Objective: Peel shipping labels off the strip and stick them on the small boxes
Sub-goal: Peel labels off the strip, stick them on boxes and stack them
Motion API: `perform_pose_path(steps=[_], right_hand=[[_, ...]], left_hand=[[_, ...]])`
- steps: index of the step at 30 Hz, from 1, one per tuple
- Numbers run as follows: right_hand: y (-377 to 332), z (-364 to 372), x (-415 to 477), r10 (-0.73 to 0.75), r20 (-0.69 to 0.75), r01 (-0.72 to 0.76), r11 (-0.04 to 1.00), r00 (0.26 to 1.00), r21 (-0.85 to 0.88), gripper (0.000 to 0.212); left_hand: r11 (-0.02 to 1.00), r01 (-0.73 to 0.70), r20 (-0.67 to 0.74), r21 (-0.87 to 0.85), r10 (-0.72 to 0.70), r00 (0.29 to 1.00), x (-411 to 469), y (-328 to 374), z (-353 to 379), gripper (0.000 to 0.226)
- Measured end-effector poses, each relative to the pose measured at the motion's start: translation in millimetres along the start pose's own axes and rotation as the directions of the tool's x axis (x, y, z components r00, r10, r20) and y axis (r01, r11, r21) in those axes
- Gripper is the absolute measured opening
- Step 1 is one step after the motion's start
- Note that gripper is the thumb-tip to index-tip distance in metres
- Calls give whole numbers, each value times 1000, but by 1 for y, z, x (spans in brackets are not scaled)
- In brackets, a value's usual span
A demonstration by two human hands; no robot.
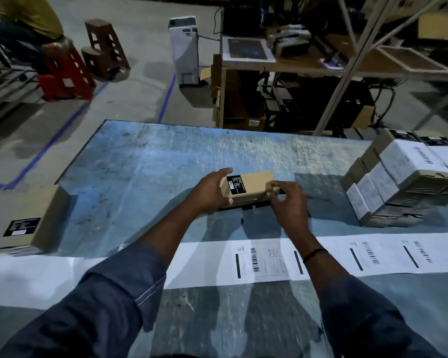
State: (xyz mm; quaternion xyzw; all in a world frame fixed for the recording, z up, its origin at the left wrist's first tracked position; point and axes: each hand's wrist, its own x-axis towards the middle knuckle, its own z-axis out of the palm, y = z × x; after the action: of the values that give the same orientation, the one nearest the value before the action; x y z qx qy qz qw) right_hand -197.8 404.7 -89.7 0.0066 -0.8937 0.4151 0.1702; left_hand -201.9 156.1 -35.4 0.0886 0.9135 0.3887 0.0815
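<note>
While the left hand [210, 192] grips one end of a small brown box [251, 186] mid-counter, the right hand [287, 200] pinches its other end. The label strip [269, 257] lies across the counter [166, 161] toward its near edge; labelled boxes [398, 177] are stacked at the right edge.

Label strip [204, 264] cut off at both side edges, crossed and partly covered by forearms. Label print too small to be read. Stack of labelled boxes [398, 187] clipped by right edge. Small box [254, 184]: both ends hidden under left hand [207, 195] and right hand [290, 202]. Black sticker [237, 185] text unreadable. Cardboard box [34, 223] at left: base blurred. Seated person [23, 19] cut at top edge.
</note>
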Motion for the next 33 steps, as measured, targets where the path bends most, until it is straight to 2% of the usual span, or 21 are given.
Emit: perform_pose_path(steps=[9,13,15,17,21,25,29,33], right_hand=[[32,-16,10,6,28,-6,1000,1000,-3,34],[35,-17,1,-9,4,9,999,1000,-41,45],[35,-17,-14,-63,-52,58,994,997,-92,46],[34,-17,-37,-99,-62,88,983,993,-164,46],[29,-15,-85,-132,54,141,962,990,-232,49],[19,-3,-121,-82,196,139,943,977,-301,57],[-1,12,-145,-50,239,126,942,970,-310,57],[-26,29,-165,-72,269,156,940,960,-303,53]], left_hand=[[999,35,21,-3,-35,999,25,8,36,88],[997,71,-165,-43,-77,983,4,6,50,89],[997,75,-280,-15,-76,957,-18,-1,58,84],[996,76,-318,37,-60,946,-47,-11,68,78],[991,75,-289,110,-41,957,-104,-29,89,70],[982,66,-263,178,-17,965,-136,-55,93,68],[964,2,-250,267,67,966,-158,-80,80,67],[963,-4,-252,268,75,965,-180,-97,59,59]])
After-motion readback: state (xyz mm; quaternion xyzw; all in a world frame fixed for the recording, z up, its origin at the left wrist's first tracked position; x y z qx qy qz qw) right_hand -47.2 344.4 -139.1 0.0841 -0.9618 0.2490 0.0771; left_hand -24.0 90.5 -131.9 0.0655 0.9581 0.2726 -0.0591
